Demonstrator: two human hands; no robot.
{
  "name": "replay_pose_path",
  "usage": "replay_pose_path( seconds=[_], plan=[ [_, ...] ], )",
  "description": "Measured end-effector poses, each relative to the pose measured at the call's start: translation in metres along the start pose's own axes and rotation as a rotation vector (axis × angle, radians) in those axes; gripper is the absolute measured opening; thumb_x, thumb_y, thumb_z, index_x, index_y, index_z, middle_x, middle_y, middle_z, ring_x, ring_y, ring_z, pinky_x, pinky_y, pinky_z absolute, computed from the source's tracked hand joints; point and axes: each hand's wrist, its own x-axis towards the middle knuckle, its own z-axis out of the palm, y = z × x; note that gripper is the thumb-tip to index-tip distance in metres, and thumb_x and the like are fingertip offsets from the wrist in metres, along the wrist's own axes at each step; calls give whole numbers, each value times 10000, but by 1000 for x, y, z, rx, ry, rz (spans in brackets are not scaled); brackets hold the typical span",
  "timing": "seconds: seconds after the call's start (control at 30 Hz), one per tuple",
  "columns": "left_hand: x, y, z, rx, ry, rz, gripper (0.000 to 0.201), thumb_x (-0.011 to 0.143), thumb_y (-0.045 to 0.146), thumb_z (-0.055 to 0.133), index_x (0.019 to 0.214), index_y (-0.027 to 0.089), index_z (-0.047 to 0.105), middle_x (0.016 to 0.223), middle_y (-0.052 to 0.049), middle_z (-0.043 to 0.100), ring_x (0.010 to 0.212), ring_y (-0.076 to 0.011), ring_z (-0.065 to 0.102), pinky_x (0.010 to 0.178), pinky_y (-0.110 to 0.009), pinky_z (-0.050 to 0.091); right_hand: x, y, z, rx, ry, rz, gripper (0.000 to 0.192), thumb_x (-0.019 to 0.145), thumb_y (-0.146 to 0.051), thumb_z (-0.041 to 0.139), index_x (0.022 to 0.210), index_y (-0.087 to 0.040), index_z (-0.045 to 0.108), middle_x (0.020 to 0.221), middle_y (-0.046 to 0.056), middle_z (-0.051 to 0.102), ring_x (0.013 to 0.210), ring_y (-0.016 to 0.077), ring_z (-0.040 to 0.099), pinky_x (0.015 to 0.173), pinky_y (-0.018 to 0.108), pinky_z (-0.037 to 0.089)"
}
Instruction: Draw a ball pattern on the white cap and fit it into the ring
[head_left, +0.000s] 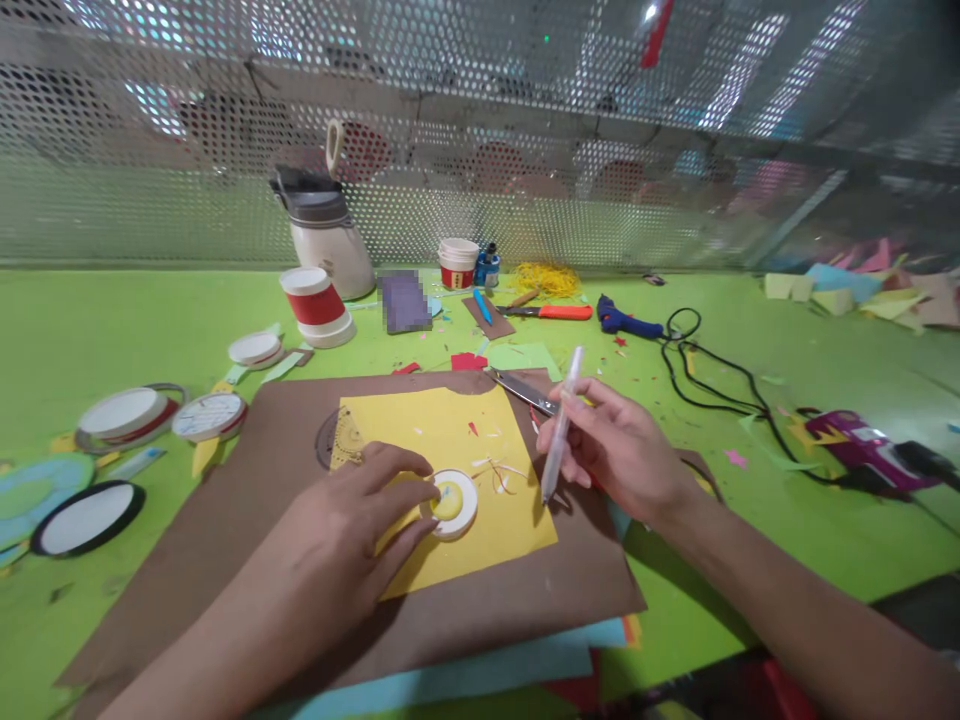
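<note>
A yellow paper sheet [450,440] lies on a brown card [247,540] on the green table. My left hand [352,530] presses down on a small white ring-shaped lid [454,503] resting on the yellow sheet. My right hand [622,450] holds a white pen [561,425] upright, its tip just to the right of the lid, close above the paper's edge. A pair of scissors [525,393] lies partly hidden behind my right hand.
Round lids and paper discs [127,415] lie at the left. A red-and-white cup [315,305], a jug [326,235], an orange-handled cutter [551,312] and a blue glue gun [626,322] stand behind. A black cable [712,385] leads to a purple tool [862,445]. Perforated metal wall behind.
</note>
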Motion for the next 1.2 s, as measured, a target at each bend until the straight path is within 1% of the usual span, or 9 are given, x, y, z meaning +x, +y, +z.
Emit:
replay_pose_path(
  seconds=[0.13,0.23,0.33,0.43,0.57,0.8,0.93,1.1,1.2],
  plan=[
    [5,2,9,15,80,44,280,1057,207,484,1033,185,762,1055,-106,786,906,-235,785,772,-338,617,-3,7,3,-12,-55,51,419,921,-551,816,1008,-217,579,680,-16,759,426,92,612,389,157,444],
    [5,0,16,-1,102,41,259,1051,185,494,1083,191,751,1095,-104,776,896,-218,778,767,-326,614,-6,10,3,-28,-93,45,415,945,-556,795,1016,-210,577,696,-12,767,436,81,617,405,148,457],
    [3,-3,21,-29,131,36,229,1062,223,517,1141,225,732,1165,-96,757,931,-216,765,793,-328,606,-7,10,2,-21,-107,45,415,954,-557,790,1020,-209,574,701,-17,768,436,69,608,414,140,458],
    [3,-3,20,-65,123,41,197,1065,240,543,1150,234,721,1168,-80,765,993,-215,755,839,-312,598,-7,9,2,-12,-108,43,432,939,-569,804,1018,-210,577,688,-25,759,433,66,596,414,140,457],
    [7,1,14,-87,104,57,181,1053,201,561,1128,214,726,1108,-66,784,984,-193,751,848,-274,586,-6,8,2,-27,-101,41,456,916,-582,826,1006,-206,584,681,-29,747,434,63,584,411,139,451],
    [6,-1,19,-71,157,110,219,1046,162,564,1222,215,683,1119,-64,787,1030,-198,728,903,-278,561,-7,7,2,-48,-105,37,472,915,-596,824,1028,-199,594,682,-30,743,439,60,583,415,137,460],
    [5,1,19,-48,166,109,234,1053,177,551,1257,203,663,1127,-80,790,1013,-206,733,883,-284,564,-8,7,1,-61,-105,39,459,932,-592,807,1039,-199,595,687,-28,745,438,58,586,420,137,463],
    [6,3,20,-29,152,102,251,1057,172,533,1277,224,641,1142,-69,786,999,-200,741,854,-283,560,-8,7,0,-69,-101,45,437,945,-580,793,1049,-203,599,698,-23,748,448,67,597,424,147,468],
    [5,4,20,-26,139,85,246,1074,214,534,1300,227,629,1151,-72,781,994,-200,746,843,-283,567,-8,8,-1,-71,-99,43,422,950,-568,790,1049,-204,600,703,-22,751,445,66,591,424,150,464]
  ],
)
